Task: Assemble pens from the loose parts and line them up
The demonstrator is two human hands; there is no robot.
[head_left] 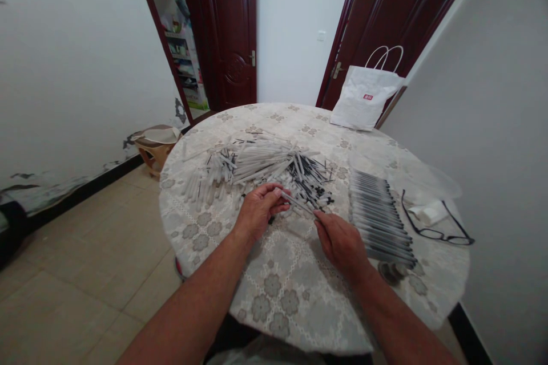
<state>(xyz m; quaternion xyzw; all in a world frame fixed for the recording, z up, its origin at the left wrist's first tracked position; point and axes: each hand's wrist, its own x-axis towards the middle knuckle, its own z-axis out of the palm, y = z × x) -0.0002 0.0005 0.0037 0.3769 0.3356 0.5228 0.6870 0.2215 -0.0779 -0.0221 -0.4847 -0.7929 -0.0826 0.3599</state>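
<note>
Tube (297, 202) apparently between both hands (258, 212) (342, 241)

A flower-patterned round table (274, 296) bears thin tubes (263, 161), glasses (432, 234) and a white bag (366, 97)

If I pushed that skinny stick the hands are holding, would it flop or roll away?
The stick is probably stiff, since it looks straight between the left hand and the right hand. It's likely light, being so thin. Laid down and pushed, it might roll, because it looks rounded.
</note>
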